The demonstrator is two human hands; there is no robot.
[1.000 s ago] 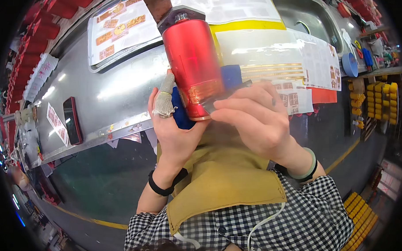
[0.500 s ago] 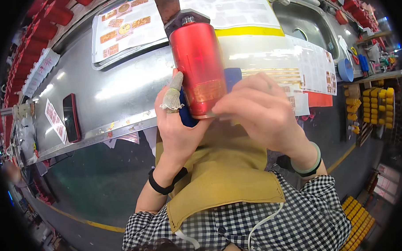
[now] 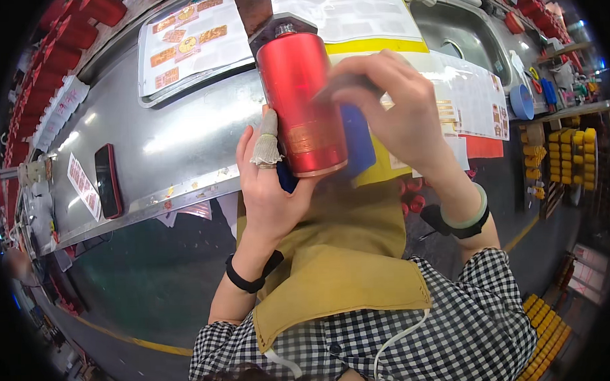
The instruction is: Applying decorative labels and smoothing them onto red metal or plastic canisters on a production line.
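A shiny red bottle (image 3: 300, 90) lies with its metal neck away from me, against a dark metal bracket (image 3: 267, 32). A gold patterned label (image 3: 308, 143) sits on it near its base. My left hand (image 3: 268, 185) grips the bottle's lower left side, thumb by the base; a pale fabric cover (image 3: 267, 139) wraps one finger. My right hand (image 3: 399, 110) is over the bottle's right side, pinching a dark flat piece (image 3: 345, 87) against or just above the red surface. That piece is smeared by motion, so its kind is unclear. Blue material (image 3: 357, 140) shows beneath the bottle.
On the steel table (image 3: 149, 155) lie a phone (image 3: 107, 180) and a strip of printed labels (image 3: 83, 185). A tray (image 3: 147, 98) with label sheets (image 3: 199, 40) stands farther back. At right are a sink (image 3: 460, 27), a blue cup (image 3: 521, 102) and yellow spools (image 3: 572, 157).
My right hand has moved up and away from the bottle's base to its middle right side, where the dark flat piece now shows. My left hand keeps its hold, its fingers slightly more spread.
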